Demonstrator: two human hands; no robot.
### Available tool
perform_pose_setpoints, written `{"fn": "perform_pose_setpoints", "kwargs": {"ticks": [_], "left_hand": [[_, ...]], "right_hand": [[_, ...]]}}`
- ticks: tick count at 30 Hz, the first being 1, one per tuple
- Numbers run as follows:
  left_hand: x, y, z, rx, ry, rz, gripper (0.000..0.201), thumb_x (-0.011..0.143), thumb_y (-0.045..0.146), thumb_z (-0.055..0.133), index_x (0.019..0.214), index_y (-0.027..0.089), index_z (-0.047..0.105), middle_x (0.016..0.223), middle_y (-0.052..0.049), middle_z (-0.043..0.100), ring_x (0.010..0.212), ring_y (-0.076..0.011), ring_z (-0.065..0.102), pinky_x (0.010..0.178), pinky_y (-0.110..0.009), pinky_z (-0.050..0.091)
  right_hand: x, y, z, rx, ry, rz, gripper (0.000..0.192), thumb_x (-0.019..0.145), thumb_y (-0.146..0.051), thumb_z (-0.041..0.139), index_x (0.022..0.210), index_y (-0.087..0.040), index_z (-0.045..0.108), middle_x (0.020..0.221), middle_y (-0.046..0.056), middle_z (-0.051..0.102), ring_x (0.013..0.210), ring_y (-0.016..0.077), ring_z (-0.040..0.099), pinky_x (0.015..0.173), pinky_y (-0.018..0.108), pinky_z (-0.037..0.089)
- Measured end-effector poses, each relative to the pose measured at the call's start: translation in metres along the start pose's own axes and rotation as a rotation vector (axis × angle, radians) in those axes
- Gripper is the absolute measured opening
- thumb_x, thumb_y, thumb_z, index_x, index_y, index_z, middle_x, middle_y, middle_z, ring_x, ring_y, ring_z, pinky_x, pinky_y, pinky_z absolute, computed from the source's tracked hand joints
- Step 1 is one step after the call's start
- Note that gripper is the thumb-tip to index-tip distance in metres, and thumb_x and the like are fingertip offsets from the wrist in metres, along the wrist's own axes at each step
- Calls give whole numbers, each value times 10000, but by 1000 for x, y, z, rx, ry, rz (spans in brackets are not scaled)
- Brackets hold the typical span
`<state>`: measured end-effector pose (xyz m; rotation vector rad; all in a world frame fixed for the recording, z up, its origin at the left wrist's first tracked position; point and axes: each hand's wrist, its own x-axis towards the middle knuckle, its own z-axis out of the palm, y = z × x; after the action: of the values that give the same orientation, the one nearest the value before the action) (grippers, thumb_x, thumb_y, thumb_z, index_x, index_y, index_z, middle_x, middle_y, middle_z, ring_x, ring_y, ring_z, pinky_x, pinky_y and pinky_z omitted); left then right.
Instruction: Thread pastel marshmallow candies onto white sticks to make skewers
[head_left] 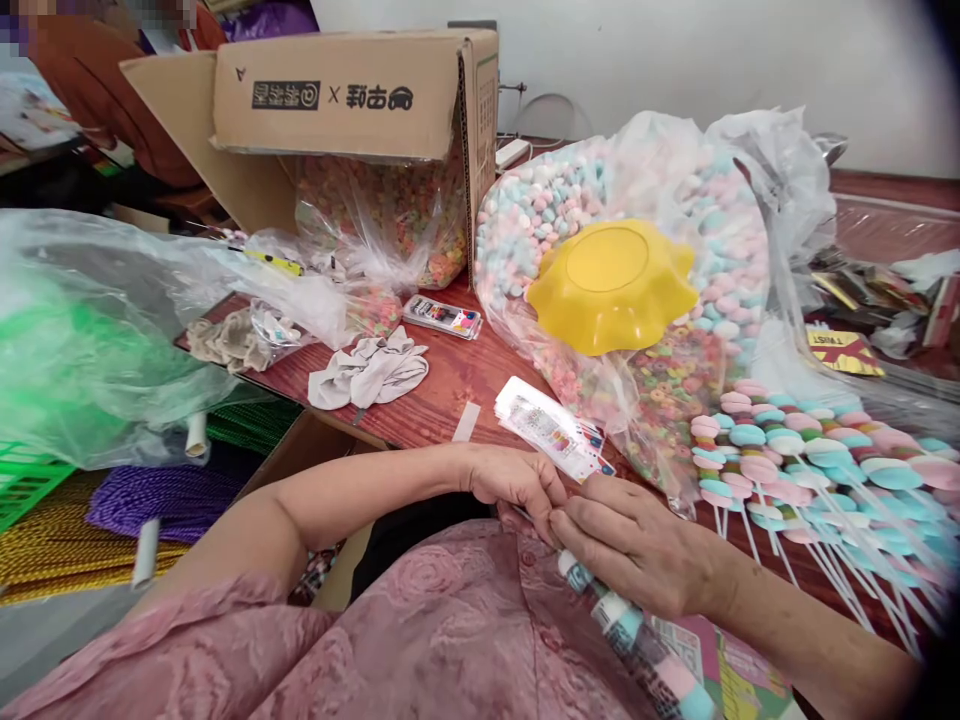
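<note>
My left hand [517, 480] and my right hand [637, 545] meet close to my body, fingertips pinched together on the top end of a candy skewer [637, 640]. The skewer carries white, blue and pink sweets and runs down across my pink patterned top. Just beyond my fingers lies a stack of small printed bags [551, 428] on the wooden table [442, 385]. A pile of finished candy skewers [810, 460] with white sticks lies to the right.
A big clear bag of pastel sweets [540, 220] holds a yellow wavy bowl [611, 285]. An open cardboard box [352, 95] with bagged cereal rings stands behind. White gloves [371, 372], a small clear box [442, 316], green plastic [75, 350] at left. Another person sits far left.
</note>
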<state>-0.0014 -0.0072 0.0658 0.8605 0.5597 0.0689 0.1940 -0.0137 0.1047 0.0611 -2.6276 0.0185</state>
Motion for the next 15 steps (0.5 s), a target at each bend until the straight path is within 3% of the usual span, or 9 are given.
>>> {"fn": "perform_pose_setpoints", "kwargs": {"ticks": [3, 7, 10, 15], "left_hand": [[-2, 4, -1, 13, 1, 70, 202, 467, 208, 856, 572, 120, 707, 446, 10, 558, 352, -60, 398, 325, -160, 238], [-8, 5, -7, 18, 30, 114, 157, 527, 204, 832, 628, 129, 737, 479, -8, 590, 354, -60, 404, 336, -174, 225], [-10, 2, -9, 2, 28, 130, 173, 519, 231, 841, 617, 136, 735, 487, -10, 598, 358, -65, 411, 338, -183, 241], [-10, 2, -5, 47, -7, 124, 248, 477, 301, 885, 546, 148, 702, 433, 10, 534, 362, -68, 386, 346, -193, 248]], "right_hand": [[-7, 12, -5, -66, -39, 107, 255, 944, -153, 455, 1101, -158, 655, 821, 63, 658, 682, 164, 558, 587, 321, 473], [-23, 25, -10, -104, 160, 286, 322, 913, -200, 542, 1183, -336, 652, 1162, 88, 659, 943, 198, 641, 714, 324, 527], [-23, 22, -8, 29, 79, 230, 358, 905, -166, 525, 1205, -327, 637, 1282, 71, 631, 992, 205, 648, 736, 332, 538], [-10, 15, 2, 246, -1, 113, 321, 947, -181, 465, 1217, -269, 616, 1188, 26, 705, 928, 184, 665, 754, 316, 537]]}}
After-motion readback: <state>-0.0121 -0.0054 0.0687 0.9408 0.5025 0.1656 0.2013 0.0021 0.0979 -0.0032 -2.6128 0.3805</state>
